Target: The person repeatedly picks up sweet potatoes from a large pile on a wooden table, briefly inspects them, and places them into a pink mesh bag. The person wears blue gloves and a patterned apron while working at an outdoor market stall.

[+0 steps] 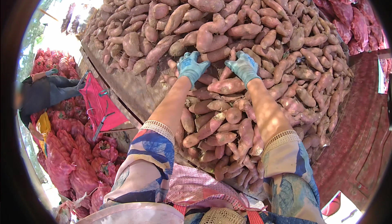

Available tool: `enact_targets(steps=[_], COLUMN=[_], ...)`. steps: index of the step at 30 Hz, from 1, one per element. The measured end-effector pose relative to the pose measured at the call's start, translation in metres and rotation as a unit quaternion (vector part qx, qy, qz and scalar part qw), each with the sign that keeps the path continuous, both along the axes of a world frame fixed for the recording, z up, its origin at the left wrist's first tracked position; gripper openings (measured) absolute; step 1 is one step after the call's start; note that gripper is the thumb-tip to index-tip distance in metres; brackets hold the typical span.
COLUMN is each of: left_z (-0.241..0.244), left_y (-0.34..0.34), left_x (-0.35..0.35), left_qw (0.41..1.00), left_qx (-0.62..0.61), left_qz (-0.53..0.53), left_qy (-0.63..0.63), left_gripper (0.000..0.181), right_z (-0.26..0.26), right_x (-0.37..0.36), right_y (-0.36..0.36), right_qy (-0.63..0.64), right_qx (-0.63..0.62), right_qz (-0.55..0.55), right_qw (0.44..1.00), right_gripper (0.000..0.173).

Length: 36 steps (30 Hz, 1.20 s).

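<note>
A large heap of reddish sweet potatoes [211,5] spreads before me, some with soil and thin roots on them. My left hand [192,67], in a light blue work glove, reaches into its middle, thumb apart from the fingers. It lies at the left end of a thick sweet potato [216,54]; whether it grips this is unclear. My right hand [244,66], gloved alike, has a slim sweet potato [226,73] between thumb and fingers. Nearer my body, more sweet potatoes [214,126] are piled between my forearms.
A bare strip of the wooden platform [137,89] shows at left. Filled red mesh sacks [61,159] stand beyond its edge, and more sacks [352,18] stand at upper right. A person [46,92] is at left near a pink bag [99,104]. A red metal panel [355,132] borders the right.
</note>
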<state>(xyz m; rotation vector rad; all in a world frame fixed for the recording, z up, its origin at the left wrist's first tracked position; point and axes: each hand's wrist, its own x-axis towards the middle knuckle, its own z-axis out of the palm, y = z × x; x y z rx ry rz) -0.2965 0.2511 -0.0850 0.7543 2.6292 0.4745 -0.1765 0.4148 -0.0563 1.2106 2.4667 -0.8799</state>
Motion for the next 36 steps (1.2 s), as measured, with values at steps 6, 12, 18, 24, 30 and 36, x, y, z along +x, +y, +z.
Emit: enact_targets(steps=[6, 12, 18, 24, 30, 36], left_z=[-0.007, 0.058, 0.081, 0.022, 0.034, 0.031], left_y=[-0.024, -0.025, -0.021, 0.031, 0.057, 0.003], left_x=[0.033, 0.146, 0.170, 0.059, 0.053, 0.070], left_qw=[0.915, 0.876, 0.868, 0.953, 0.964, 0.811], left_qx=[0.312, 0.434, 0.389, 0.068, -0.169, 0.354], left_qz=[0.005, -0.212, -0.304, -0.180, -0.173, -0.088], left_qy=[-0.256, -0.009, -0.048, 0.235, 0.113, -0.457], left_gripper=[0.045, 0.042, 0.024, 0.054, 0.069, 0.064], right_z=[-0.017, 0.038, 0.094, 0.065, 0.042, 0.027], right_x=[0.044, 0.180, 0.289, 0.305, 0.311, 0.309], right_y=[-0.035, -0.025, -0.038, -0.075, -0.089, -0.073], right_qy=[0.276, 0.357, 0.318, 0.314, 0.142, 0.190], right_qx=[-0.004, -0.073, 0.004, 0.155, 0.391, 0.393], right_qz=[0.076, 0.088, 0.003, -0.096, 0.058, 0.051], right_qw=[0.958, 0.927, 0.948, 0.932, 0.907, 0.898], right_gripper=[0.039, 0.029, 0.027, 0.033, 0.043, 0.038])
